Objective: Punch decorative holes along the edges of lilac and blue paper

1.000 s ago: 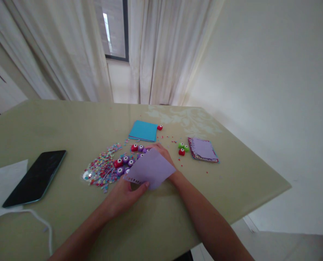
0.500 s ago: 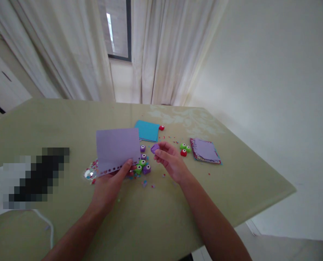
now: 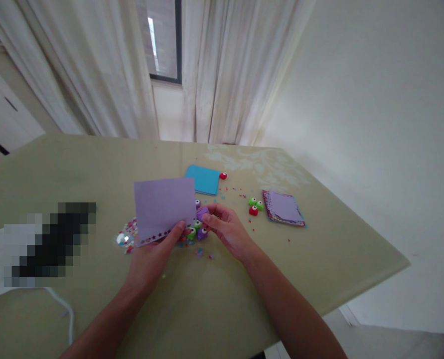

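No words or numbers can be read anywhere. No labels or signs can be made out on anything either.

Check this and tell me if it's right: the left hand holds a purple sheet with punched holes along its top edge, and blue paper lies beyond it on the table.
Not quite: the punched holes run along the bottom edge of the purple sheet, as the head view shows. The left hand does hold it, and blue paper lies beyond it on the table.
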`<action>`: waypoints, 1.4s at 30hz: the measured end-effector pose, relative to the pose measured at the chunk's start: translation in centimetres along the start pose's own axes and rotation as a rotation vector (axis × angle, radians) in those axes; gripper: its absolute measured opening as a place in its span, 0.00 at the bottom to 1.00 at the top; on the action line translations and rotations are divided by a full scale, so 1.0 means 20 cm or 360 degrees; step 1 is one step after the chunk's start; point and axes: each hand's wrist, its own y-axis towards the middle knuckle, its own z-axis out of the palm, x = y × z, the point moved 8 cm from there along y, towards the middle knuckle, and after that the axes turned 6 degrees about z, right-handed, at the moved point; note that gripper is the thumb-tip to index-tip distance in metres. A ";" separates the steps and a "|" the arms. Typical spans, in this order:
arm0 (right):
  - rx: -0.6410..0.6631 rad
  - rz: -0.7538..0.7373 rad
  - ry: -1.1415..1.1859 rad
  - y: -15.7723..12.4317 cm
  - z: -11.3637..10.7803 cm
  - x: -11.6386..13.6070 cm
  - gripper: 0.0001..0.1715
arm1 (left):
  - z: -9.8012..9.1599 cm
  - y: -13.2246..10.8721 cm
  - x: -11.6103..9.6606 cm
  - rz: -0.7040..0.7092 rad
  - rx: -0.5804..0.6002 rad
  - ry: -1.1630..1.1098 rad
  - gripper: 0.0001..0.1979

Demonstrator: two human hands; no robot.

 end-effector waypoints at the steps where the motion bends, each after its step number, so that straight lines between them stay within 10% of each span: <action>1: 0.0001 0.0001 -0.0010 0.00 0.00 0.00 0.23 | 0.00 0.00 0.01 0.0002 0.0006 -0.0004 0.21; 42: 0.0096 0.0129 -0.0103 0.01 0.04 -0.07 0.28 | 0.07 0.00 -0.09 0.0179 0.0178 0.0161 0.16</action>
